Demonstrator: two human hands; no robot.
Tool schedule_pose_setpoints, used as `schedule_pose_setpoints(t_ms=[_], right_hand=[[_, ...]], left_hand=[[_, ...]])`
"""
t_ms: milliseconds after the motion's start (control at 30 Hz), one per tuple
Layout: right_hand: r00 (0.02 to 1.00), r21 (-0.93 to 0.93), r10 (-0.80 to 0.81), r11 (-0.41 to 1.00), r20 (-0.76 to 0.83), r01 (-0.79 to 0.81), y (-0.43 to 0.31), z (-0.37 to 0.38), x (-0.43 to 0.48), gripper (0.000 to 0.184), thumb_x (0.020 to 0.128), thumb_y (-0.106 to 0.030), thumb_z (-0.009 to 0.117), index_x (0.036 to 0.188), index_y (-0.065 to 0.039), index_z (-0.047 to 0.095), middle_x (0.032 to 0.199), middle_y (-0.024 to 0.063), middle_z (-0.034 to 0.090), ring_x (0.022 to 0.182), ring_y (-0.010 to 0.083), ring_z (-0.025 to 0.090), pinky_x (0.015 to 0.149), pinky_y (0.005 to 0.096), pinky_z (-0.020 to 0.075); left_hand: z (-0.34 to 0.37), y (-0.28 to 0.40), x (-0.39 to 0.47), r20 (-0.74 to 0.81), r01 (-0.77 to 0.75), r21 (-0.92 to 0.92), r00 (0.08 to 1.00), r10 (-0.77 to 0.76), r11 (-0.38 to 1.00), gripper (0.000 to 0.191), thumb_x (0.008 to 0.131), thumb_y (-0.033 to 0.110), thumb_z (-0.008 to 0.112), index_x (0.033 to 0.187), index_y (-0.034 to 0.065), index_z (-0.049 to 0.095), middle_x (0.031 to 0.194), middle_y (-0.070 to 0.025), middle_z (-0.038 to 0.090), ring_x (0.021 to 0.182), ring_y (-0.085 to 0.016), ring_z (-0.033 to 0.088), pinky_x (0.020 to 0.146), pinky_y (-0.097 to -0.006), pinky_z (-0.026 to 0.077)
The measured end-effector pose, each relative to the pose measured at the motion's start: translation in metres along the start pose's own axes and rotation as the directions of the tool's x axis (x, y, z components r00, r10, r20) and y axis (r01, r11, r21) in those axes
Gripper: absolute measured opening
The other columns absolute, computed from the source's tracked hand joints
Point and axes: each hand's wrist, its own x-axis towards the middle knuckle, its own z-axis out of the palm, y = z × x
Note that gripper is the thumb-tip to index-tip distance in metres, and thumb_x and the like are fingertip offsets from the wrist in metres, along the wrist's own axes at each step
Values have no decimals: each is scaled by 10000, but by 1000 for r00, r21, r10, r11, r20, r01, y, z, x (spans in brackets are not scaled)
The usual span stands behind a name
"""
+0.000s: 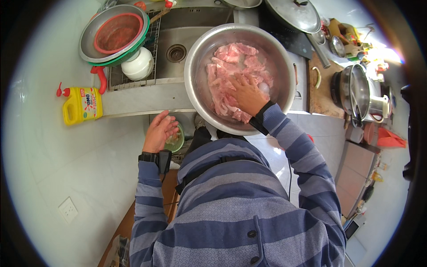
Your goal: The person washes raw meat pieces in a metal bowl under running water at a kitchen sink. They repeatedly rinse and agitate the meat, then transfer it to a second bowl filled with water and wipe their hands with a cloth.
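A large metal basin [195, 90] overhangs the front edge of the counter, partly over the sink, with pieces of raw pink meat [220, 70] inside it. Palm down, my right hand [247, 93] rests on the meat with its fingers spread; whether it grips a piece cannot be told. A round whitish thing [264, 87] lies beside it in the basin. My left hand [160, 131] is raised left of the basin, in front of the counter, holding nothing, its fingers slightly bent. Below it, a green bowl [176, 142] with scraps is partly hidden by that hand.
Left of the basin are the steel sink [200, 36], a wire rack [113, 80] with nested bowls [87, 50] and a white bowl [138, 63], and a yellow detergent jug [83, 106]. On the right stand a wooden board [325, 95], a steel pot [360, 83] and a lidded wok [293, 15].
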Motion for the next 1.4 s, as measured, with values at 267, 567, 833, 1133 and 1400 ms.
schedule_pose_setpoints(t_ms=[267, 567, 833, 1133, 1400], right_hand=[[973, -177, -28, 982, 229, 70, 1, 1, -1, 369, 804, -286, 616, 1154, -175, 658, 1383, 80, 488, 1306, 280, 407, 1093, 511, 286], [991, -53, 126, 990, -47, -129, 20, -30, -29, 219, 807, -276, 634, 964, -142, 709, 1371, 84, 503, 1321, 286, 386, 1096, 509, 272], [991, 76, 22, 997, 133, -32, 19, -48, -74, 167, 788, -220, 624, 892, -159, 740, 1387, 89, 501, 1333, 315, 387, 1112, 511, 273], [956, 15, -31, 999, 293, 28, 17, -34, -79, 207, 795, -174, 597, 947, -207, 733, 1381, 68, 506, 1337, 302, 393, 1124, 501, 269], [981, -85, 84, 994, 174, -70, 42, -49, -94, 231, 838, -205, 566, 998, -164, 727, 1270, 72, 557, 1291, 294, 424, 1096, 502, 292]], left_hand=[[-7, -3, -14, -58, 0, -3, 998, 0, 1000, 451, 989, 163, 541, 1392, 12, 405, 1198, -146, 571, 1054, -244, 610, 869, -369, 548], [-13, -4, -13, -59, -3, 21, 998, 4, 1000, 449, 988, 160, 536, 1387, 6, 401, 1178, -139, 577, 1048, -238, 617, 868, -361, 545], [6, -3, 0, 11, 34, 58, 999, -34, 998, 464, 983, 172, 549, 1391, 6, 401, 1203, -148, 567, 1056, -244, 612, 880, -368, 539], [11, 7, 0, 22, 0, 82, 1000, -2, 997, 462, 984, 159, 541, 1394, 0, 398, 1216, -160, 560, 1058, -251, 610, 881, -373, 542], [4, -2, -2, -3, 31, 53, 1000, -31, 998, 461, 983, 150, 544, 1394, 3, 396, 1205, -150, 566, 1051, -249, 611, 883, -374, 541]])
